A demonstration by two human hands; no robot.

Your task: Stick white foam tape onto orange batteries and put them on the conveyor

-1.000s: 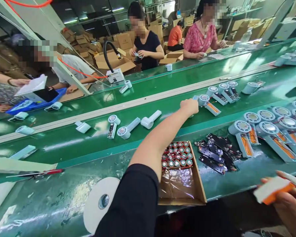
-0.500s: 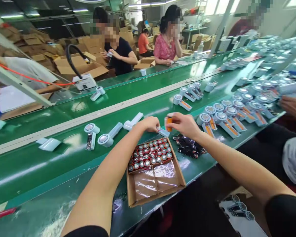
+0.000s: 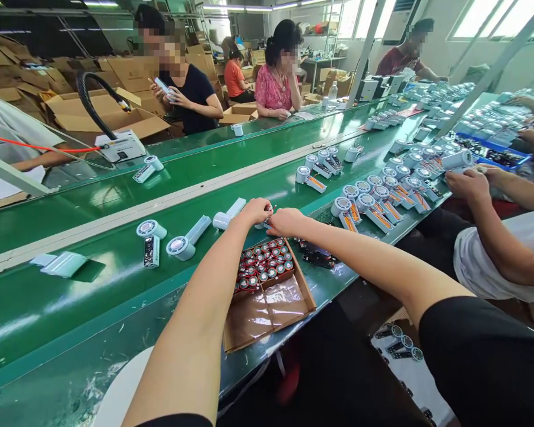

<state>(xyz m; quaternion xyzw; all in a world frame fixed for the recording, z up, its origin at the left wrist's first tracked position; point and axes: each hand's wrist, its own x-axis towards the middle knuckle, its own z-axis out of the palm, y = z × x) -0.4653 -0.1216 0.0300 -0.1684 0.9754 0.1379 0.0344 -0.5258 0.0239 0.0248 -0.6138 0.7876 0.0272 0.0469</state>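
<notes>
My left hand [image 3: 258, 211] and my right hand [image 3: 287, 222] meet just beyond a cardboard box [image 3: 270, 301]. The left fingers are closed on a pale handheld fan housing [image 3: 261, 225], mostly covered by the hands. Bent round close beside them, my right fingers are closed too; what they hold is hidden. Several battery cells [image 3: 271, 261] with red wires stand upright in the box's far half. Clear plastic film lies in its near half. Black circuit boards [image 3: 317, 254] are heaped to the right of the box, partly behind my right forearm.
Fan housings [image 3: 181, 247] lie on the green conveyor [image 3: 93, 219] to my left. Rows of opened fans with orange wires [image 3: 374, 204] cover the right side. A co-worker's hands [image 3: 469, 184] work there. Across the belt stand co-workers and a white machine with a black hose [image 3: 120, 146].
My right hand has moved left to meet the left hand. The orange battery cell it held is now out of sight. The whole view has shifted to the right.
</notes>
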